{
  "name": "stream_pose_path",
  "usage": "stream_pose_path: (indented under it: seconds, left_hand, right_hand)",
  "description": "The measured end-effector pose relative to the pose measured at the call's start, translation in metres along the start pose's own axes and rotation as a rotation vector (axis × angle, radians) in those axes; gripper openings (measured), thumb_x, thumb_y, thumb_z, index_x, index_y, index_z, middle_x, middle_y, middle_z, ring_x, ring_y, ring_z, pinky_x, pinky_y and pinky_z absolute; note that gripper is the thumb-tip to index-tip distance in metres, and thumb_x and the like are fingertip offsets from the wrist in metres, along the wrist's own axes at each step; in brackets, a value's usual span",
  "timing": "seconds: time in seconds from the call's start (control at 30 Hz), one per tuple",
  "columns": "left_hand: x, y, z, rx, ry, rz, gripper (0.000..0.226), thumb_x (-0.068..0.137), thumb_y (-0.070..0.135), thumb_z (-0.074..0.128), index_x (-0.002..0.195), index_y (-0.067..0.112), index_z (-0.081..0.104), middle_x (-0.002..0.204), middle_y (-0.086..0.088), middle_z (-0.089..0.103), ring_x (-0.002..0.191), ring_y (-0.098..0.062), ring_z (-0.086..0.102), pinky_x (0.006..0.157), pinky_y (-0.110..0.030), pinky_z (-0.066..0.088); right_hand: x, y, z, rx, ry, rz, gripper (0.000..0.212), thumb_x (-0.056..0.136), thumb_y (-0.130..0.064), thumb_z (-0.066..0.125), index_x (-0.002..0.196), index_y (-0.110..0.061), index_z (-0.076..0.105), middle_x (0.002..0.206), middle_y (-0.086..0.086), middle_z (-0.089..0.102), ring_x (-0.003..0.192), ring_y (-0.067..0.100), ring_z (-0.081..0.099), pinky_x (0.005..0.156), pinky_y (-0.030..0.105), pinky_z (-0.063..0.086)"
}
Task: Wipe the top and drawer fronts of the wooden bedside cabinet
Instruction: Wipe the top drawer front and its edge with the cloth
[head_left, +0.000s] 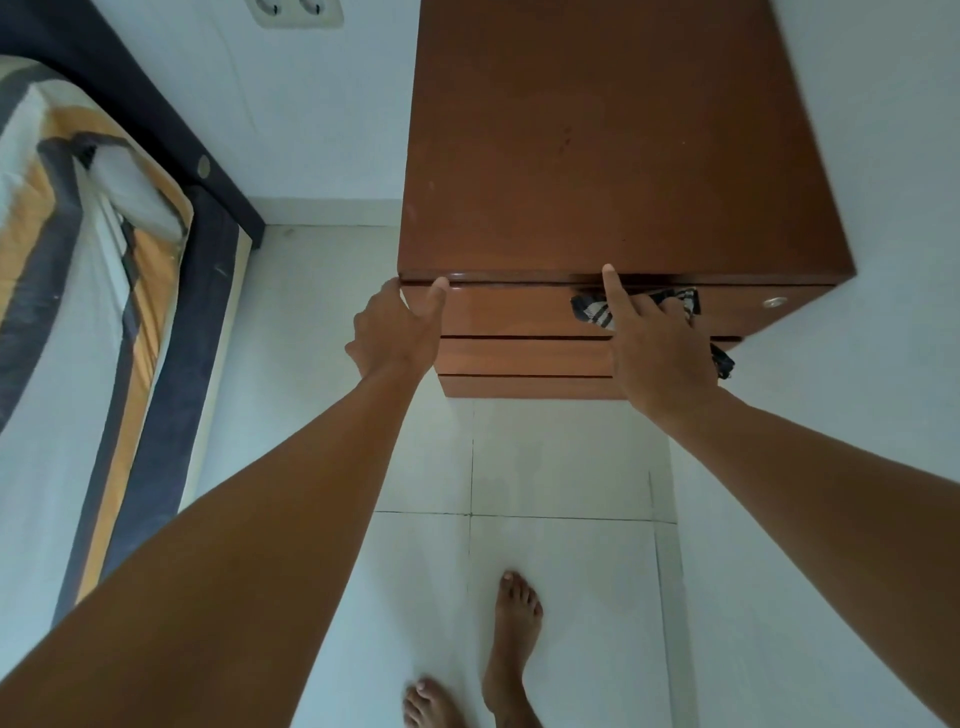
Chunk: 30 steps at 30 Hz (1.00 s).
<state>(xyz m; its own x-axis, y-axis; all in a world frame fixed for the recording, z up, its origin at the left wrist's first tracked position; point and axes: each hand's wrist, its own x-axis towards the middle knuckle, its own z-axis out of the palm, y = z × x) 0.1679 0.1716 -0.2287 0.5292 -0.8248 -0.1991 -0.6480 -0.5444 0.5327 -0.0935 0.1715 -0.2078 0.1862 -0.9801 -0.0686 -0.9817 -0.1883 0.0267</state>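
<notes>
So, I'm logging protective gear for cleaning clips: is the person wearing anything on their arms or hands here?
No. Both forearms are bare as far as the frame shows, with no sleeves visible. The left hand and right hand have no gloves, and no rings, watch or bracelet can be seen.

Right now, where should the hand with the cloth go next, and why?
Probably slide the right hand and cloth leftward along the top drawer. The cloth is pressed near that drawer's right half, while the stretch toward the left hand, which steadies the cabinet corner, looks not yet covered.
</notes>
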Motion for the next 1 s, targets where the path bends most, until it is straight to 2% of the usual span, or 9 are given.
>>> stream_pose_path:
  seconds: [0.1, 0.23, 0.43, 0.5, 0.63, 0.8, 0.9, 1.0]
  left_hand:
    - [0.006, 0.003, 0.002, 0.026, 0.021, -0.042, 0.073, 0.093, 0.075, 0.041, 0.135, 0.017, 0.055, 0.127, -0.008, 0.067, 0.122, -0.033, 0.059, 0.101, -0.054, 0.041]
    - [0.009, 0.001, 0.000, 0.059, -0.018, -0.049, 0.073, 0.092, 0.079, 0.036, 0.137, 0.023, 0.047, 0.131, -0.007, 0.063, 0.123, -0.034, 0.057, 0.101, -0.058, 0.037]
    - [0.020, -0.003, -0.013, 0.188, -0.115, 0.011, 0.074, 0.089, 0.084, 0.029, 0.134, 0.029, 0.045, 0.136, -0.007, 0.057, 0.122, -0.038, 0.056, 0.105, -0.069, 0.029]
    - [0.022, -0.002, -0.016, 0.193, -0.131, 0.008, 0.071, 0.088, 0.085, 0.029, 0.129, 0.029, 0.047, 0.130, -0.005, 0.058, 0.118, -0.037, 0.058, 0.105, -0.069, 0.029]
    - [0.023, 0.000, -0.022, 0.170, -0.122, 0.010, 0.056, 0.089, 0.082, 0.033, 0.103, 0.030, 0.048, 0.105, 0.004, 0.059, 0.099, -0.028, 0.056, 0.106, -0.069, 0.030]
    - [0.027, 0.001, -0.028, 0.233, -0.138, 0.044, 0.059, 0.089, 0.083, 0.034, 0.098, 0.027, 0.053, 0.096, 0.005, 0.059, 0.090, -0.025, 0.049, 0.108, -0.070, 0.029]
    - [0.026, 0.002, -0.031, 0.253, -0.142, 0.046, 0.062, 0.088, 0.084, 0.032, 0.098, 0.027, 0.054, 0.095, 0.004, 0.057, 0.093, -0.028, 0.052, 0.109, -0.072, 0.027]
    - [0.023, 0.004, -0.034, 0.257, -0.156, 0.057, 0.061, 0.090, 0.083, 0.032, 0.101, 0.028, 0.056, 0.098, 0.005, 0.057, 0.108, -0.034, 0.060, 0.111, -0.073, 0.024]
  right_hand:
    - [0.004, -0.002, 0.001, 0.023, -0.024, 0.014, 0.076, 0.100, -0.017, 0.051, 0.162, -0.019, 0.006, 0.117, 0.010, 0.064, 0.105, 0.034, 0.057, 0.085, 0.050, 0.049]
    - [0.005, -0.005, 0.004, 0.074, -0.047, 0.039, 0.081, 0.100, -0.018, 0.052, 0.162, -0.021, -0.001, 0.121, 0.008, 0.064, 0.111, 0.033, 0.057, 0.088, 0.051, 0.048]
    - [0.004, -0.004, 0.007, 0.101, -0.068, 0.036, 0.091, 0.100, -0.021, 0.056, 0.161, -0.023, -0.011, 0.118, 0.007, 0.064, 0.108, 0.031, 0.056, 0.088, 0.050, 0.048]
    - [0.004, -0.004, 0.006, 0.120, -0.080, 0.038, 0.093, 0.099, -0.019, 0.057, 0.161, -0.023, -0.011, 0.117, 0.008, 0.063, 0.106, 0.032, 0.055, 0.086, 0.050, 0.050]
    - [0.004, -0.006, 0.006, 0.159, -0.095, 0.047, 0.095, 0.097, -0.016, 0.058, 0.161, -0.022, -0.013, 0.108, 0.008, 0.062, 0.103, 0.032, 0.053, 0.086, 0.050, 0.052]
    - [0.002, -0.009, 0.004, 0.196, -0.092, 0.065, 0.091, 0.100, -0.018, 0.054, 0.160, -0.024, -0.015, 0.107, 0.006, 0.062, 0.099, 0.030, 0.054, 0.080, 0.045, 0.047]
    - [0.002, -0.008, 0.002, 0.194, -0.100, 0.072, 0.087, 0.101, -0.019, 0.051, 0.161, -0.025, -0.012, 0.097, 0.001, 0.056, 0.087, 0.023, 0.045, 0.074, 0.039, 0.038]
    - [-0.001, -0.006, -0.002, 0.234, -0.040, 0.007, 0.074, 0.100, -0.020, 0.048, 0.163, -0.023, 0.008, 0.094, 0.001, 0.059, 0.082, 0.022, 0.047, 0.069, 0.038, 0.041]
